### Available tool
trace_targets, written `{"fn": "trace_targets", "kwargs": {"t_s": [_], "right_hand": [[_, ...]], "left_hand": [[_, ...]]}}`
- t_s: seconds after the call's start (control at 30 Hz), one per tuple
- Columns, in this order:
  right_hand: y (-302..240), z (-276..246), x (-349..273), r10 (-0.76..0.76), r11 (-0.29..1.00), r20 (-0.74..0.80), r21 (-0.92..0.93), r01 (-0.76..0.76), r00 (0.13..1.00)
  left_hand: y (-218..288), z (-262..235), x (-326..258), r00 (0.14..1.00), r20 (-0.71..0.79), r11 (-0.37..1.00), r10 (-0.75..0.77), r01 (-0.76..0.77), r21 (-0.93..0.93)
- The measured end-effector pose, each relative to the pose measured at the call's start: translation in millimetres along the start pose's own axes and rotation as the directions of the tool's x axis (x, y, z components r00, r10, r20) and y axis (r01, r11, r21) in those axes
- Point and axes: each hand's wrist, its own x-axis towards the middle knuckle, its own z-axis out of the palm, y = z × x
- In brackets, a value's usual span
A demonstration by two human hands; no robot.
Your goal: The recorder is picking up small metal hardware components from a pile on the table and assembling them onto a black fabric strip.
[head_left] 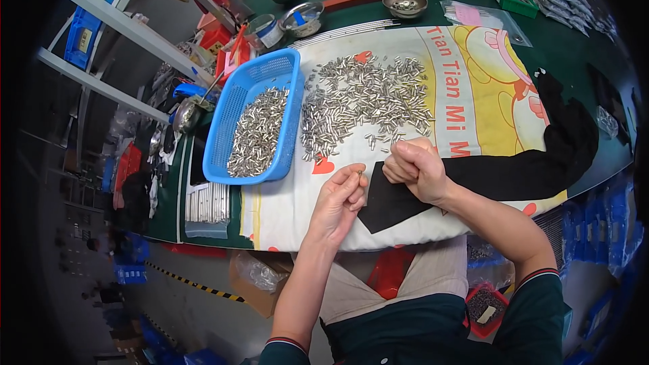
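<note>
My left hand point(338, 204) is closed in a pinch near the front of the cloth, with the tip of a small metal piece point(361, 173) showing between thumb and forefinger. Just to its right, my right hand point(420, 170) is curled up tight; whatever its fingers hold is hidden. Beyond both hands a wide heap of small silver metal pins point(365, 98) is spread on the printed white and yellow cloth point(449, 98). More such pins point(258, 136) fill the bottom of a blue plastic basket point(292, 98) at the left. A black cloth point(497, 177) lies under and beside my right hand.
Metal bowls point(405, 5) and a clear tub point(265, 31) stand along the back of the green table point(574, 40). Bagged metal rods point(207, 203) lie left of the cloth, below the basket. A grey rack point(125, 23) with blue bins rises at the far left.
</note>
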Motion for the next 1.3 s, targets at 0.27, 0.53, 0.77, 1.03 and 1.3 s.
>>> {"fn": "trace_targets", "kwargs": {"t_s": [0.27, 0.53, 0.77, 1.03, 1.3], "right_hand": [[0.4, 0.9, 2.3, -0.001, 1.000, -0.006, -0.021, 0.000, 1.000], [-0.5, -1.1, 0.1, 0.024, 0.999, -0.024, 0.040, -0.023, 0.999], [-0.6, -0.8, 1.0, 0.020, 1.000, -0.041, -0.007, -0.021, 0.999], [-0.9, 2.5, 2.9, 0.010, 1.000, -0.030, 0.006, -0.010, 0.999], [-1.3, -2.4, 0.3, 0.025, 1.000, -0.058, 0.010, -0.024, 0.998]], "left_hand": [[0.4, -1.4, 0.5, 1.000, -0.008, 0.998, -0.008, 0.009, 0.059], [4.3, 15.4, 0.0, 0.994, -0.098, 0.997, 0.051, -0.044, 0.066], [18.9, 18.0, 42.4, 0.883, 0.080, 0.071, 0.462, -0.127, 0.989], [13.3, 18.4, 59.1, 0.861, 0.229, -0.186, 0.454, -0.160, 0.970], [9.0, 28.9, 8.8, 0.914, 0.270, -0.025, 0.302, -0.276, 0.961]]}}
